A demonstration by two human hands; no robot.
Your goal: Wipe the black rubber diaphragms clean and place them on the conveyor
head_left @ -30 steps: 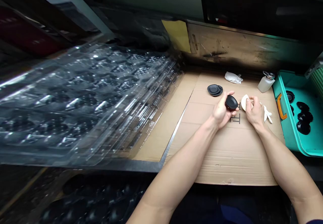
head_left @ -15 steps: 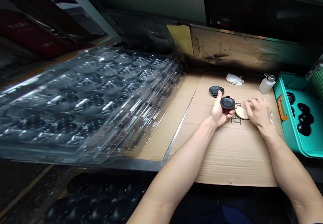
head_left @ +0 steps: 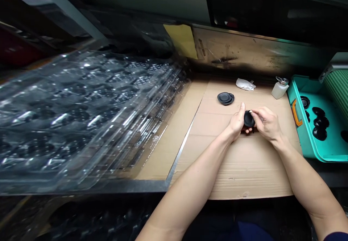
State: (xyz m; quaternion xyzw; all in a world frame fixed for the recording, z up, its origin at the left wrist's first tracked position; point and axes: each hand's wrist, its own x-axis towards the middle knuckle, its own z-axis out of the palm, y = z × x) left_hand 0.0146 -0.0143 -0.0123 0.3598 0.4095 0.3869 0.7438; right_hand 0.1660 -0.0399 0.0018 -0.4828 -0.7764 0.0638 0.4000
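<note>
My left hand (head_left: pixel 237 122) is closed around a small black round plastic piece (head_left: pixel 248 119) with a shallow dished face, its thumb raised at the left edge. At the piece's upper right rim my right hand (head_left: pixel 265 122) pinches with thumb and forefinger. A tiny pale spot shows at those fingertips; whether it is a nail or a small item I cannot tell. Behind my hands, a similar black dished piece (head_left: pixel 225 98) lies on the cardboard sheet (head_left: pixel 217 161), with another black part against its right side.
Stacked clear plastic trays (head_left: pixel 81 117) fill the left. At the back are a crumpled white packet (head_left: pixel 245 84) and a translucent pump bottle (head_left: pixel 280 88). A teal bin (head_left: pixel 312 148) with an orange handle (head_left: pixel 297 113) holds several black parts at right.
My right hand has moved left to the black piece in my left hand, which now tilts more upright. The beige round disc between my hands is out of sight. The camera view has shifted slightly.
</note>
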